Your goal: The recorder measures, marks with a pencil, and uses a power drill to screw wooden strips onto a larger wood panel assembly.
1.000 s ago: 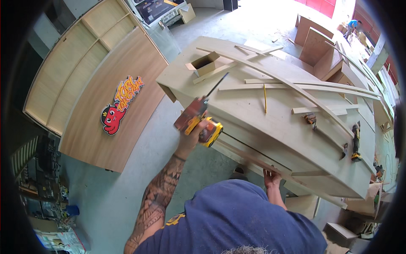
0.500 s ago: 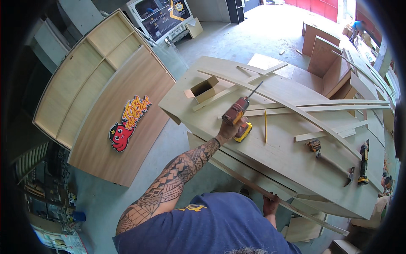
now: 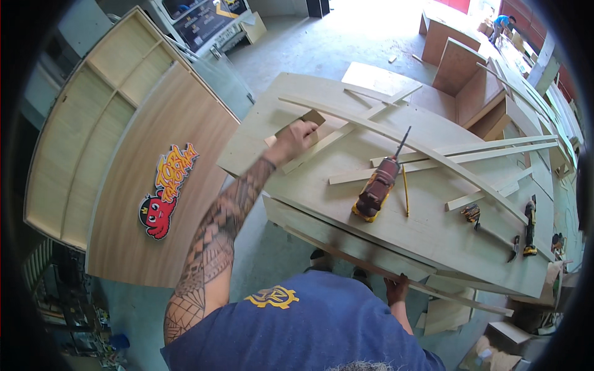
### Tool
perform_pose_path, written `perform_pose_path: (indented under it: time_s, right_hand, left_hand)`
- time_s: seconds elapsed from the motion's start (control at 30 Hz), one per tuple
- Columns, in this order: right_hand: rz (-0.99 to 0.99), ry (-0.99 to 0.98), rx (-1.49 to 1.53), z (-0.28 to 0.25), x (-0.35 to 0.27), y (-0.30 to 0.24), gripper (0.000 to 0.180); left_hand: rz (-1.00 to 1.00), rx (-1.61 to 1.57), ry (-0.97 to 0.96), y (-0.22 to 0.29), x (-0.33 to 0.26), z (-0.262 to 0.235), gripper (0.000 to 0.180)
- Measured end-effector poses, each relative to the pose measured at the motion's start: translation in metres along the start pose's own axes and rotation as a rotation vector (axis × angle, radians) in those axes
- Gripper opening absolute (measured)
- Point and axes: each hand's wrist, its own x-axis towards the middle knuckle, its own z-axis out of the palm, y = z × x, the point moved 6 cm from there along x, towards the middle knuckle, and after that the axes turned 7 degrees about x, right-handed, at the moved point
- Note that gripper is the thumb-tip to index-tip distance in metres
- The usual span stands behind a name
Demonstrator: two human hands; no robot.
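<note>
My left hand (image 3: 294,140) is down at the small cardboard box (image 3: 316,117) on the wooden tabletop, covering most of its opening. The fingers are hidden at the box, so I cannot see what they hold, if anything. My right hand (image 3: 396,288) is closed around a long thin wooden strip (image 3: 455,300), which runs along the near edge of the table. A dark red and yellow cordless drill (image 3: 379,187) with a long bit stands on the tabletop, free of both hands. Beside it lies a yellow pencil (image 3: 405,190).
Several wooden strips (image 3: 427,153) lie crossed over the tabletop (image 3: 297,191). A hammer (image 3: 498,238), a tape measure (image 3: 470,213) and a slim power tool (image 3: 530,229) rest at the right. A large curved wooden panel (image 3: 124,204) stands left. Another person (image 3: 502,26) works far right.
My left hand has let go of the drill, leaving it on the tabletop, and moved left to the cardboard box. My right hand still grips the wooden strip. The view has shifted slightly.
</note>
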Motion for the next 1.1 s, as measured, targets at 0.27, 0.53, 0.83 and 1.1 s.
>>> perform_pose_path:
  time_s: [0.27,0.53,0.83,1.1]
  right_hand:
    - [-0.003,-0.026,0.116,0.058,-0.004,0.049,0.059]
    - [-0.033,0.047,0.203,0.081,-0.02,0.083,0.049]
    - [-0.064,-0.01,0.242,0.104,-0.01,0.108,0.032]
    - [-0.082,-0.032,0.203,0.079,0.02,0.115,0.033]
  left_hand:
    - [0.107,0.611,-0.347,-0.124,0.04,0.042,0.021]
    - [0.238,0.68,-0.369,-0.087,0.049,0.034,0.022]
    - [0.026,-0.159,-0.38,0.058,0.118,-0.033,0.02]
    - [-0.221,-0.597,-0.538,0.181,0.169,0.077,0.024]
